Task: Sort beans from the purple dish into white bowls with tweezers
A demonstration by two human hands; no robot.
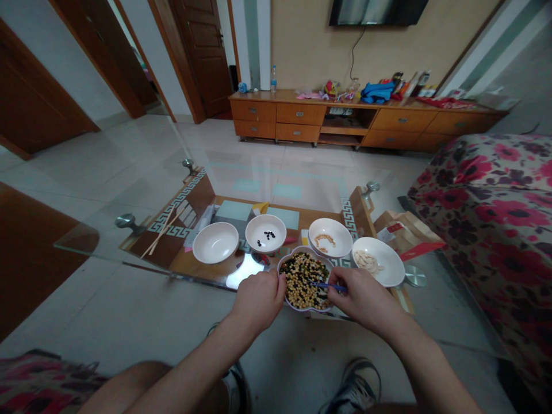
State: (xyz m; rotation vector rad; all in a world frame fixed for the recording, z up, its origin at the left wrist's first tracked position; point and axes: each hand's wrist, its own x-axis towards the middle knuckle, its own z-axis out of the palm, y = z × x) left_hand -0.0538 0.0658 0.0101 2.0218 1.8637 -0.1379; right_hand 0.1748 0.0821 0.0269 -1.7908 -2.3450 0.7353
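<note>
Grip: right hand (pixel 366 298) pinches blue pick (pixel 328 285), left hand (pixel 259 302) curled at rim of lobed dish (pixel 297 252) | mixed beans (pixel 304 284) in dish, near edge of glass table (pixel 107 241) | keep tip shallow, dish steady (beans roll easily)

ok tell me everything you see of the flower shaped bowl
The flower-shaped bowl is white glazed ceramic with a scalloped, lilac-tinted rim, sitting on the glass table top near its front edge. It is full of pale round beans mixed with dark green and black bits. The left hand touches its left rim, and a thin blue stick held in the right hand reaches in over the beans.
</note>
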